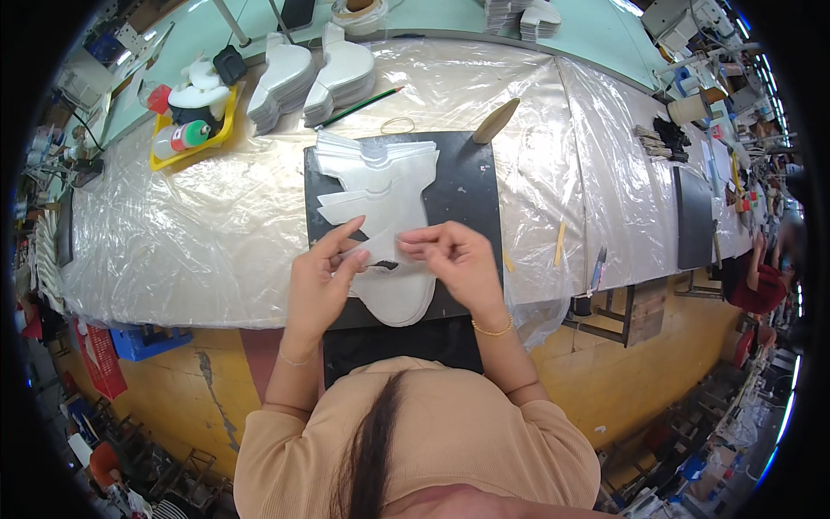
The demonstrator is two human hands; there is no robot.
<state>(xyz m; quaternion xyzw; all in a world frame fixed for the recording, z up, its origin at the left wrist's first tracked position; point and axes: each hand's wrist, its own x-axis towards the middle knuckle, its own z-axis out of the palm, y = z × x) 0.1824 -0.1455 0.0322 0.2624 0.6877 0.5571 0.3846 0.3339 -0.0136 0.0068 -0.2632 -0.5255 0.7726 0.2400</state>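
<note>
Both hands work over a stack of white shaped sheets (393, 294) fanned out on a black board (462, 186). My left hand (318, 281) is at the stack's left side, index finger raised and the thumb and other fingertips together at the left end of a small black piece (381, 265). That piece appears pinched there, just above the lower white sheet. Across from it, my right hand (458, 264) has its fingers bent and drawn toward the thumb, its tips slightly blurred over the sheets. Whatever lies between those fingertips cannot be made out.
A pointed wooden tool (496, 121) rests at the board's far right corner. Beyond the board lie a green pencil (359, 107) and two stacks of white cut pieces (341, 73). A yellow tray (226, 130) with bottles stands far left. A cutter knife (598, 268) lies right.
</note>
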